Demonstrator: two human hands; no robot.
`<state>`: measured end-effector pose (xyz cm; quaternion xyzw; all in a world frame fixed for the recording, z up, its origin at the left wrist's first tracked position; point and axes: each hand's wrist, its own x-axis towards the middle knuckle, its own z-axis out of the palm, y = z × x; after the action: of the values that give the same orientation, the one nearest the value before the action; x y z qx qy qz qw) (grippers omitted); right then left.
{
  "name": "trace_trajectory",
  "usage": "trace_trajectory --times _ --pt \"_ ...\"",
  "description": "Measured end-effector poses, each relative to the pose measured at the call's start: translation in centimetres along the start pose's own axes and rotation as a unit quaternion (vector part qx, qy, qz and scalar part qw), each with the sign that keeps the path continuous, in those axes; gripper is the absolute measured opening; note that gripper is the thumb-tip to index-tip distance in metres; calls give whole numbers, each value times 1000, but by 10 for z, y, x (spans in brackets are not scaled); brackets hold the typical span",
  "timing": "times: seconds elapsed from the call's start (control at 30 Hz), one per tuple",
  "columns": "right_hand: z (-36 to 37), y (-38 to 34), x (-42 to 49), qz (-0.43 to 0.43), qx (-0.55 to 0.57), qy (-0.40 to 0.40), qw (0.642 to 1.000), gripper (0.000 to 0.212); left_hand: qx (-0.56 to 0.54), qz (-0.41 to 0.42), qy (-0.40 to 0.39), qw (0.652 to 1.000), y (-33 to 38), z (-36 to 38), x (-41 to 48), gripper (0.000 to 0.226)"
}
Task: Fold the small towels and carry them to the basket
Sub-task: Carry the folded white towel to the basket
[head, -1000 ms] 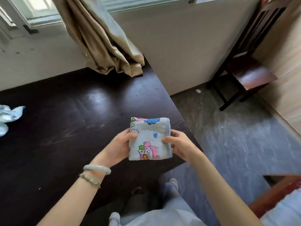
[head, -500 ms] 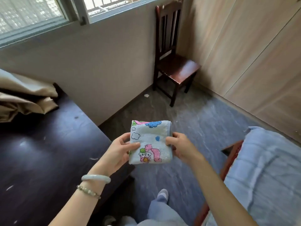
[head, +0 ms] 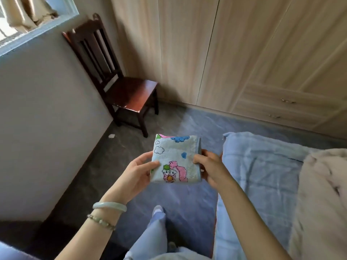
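A folded towel [head: 175, 159] with cartoon prints is held in the air above the floor, pinched at its left edge by the left hand [head: 138, 172] and at its right edge by the right hand [head: 211, 168], thumbs on top, with a blue-covered bed [head: 262, 177] beside it, a dark wooden chair [head: 122, 87] beyond, and a wardrobe [head: 234, 53] farthest off.

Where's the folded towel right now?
Head view, centre: the towel is held above the floor between the left hand and right hand, just left of the bed, with the chair beyond it.
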<state>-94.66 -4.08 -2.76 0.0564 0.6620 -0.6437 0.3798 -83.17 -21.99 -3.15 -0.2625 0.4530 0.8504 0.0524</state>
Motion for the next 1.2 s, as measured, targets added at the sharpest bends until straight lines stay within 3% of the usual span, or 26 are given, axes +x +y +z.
trace_trajectory --times 0.3,0.63,0.97,1.2 --pt "-62 -85 111 -15 48 85 995 20 47 -51 -84 994 67 49 180 50" --pt "-122 -201 224 -28 94 164 982 18 116 -109 -209 965 169 118 363 54" --pt "-198 -262 331 -39 149 208 966 21 141 -149 -244 948 209 190 518 65" --pt "-285 -318 395 -70 201 242 947 26 210 -132 -265 932 236 285 637 51"
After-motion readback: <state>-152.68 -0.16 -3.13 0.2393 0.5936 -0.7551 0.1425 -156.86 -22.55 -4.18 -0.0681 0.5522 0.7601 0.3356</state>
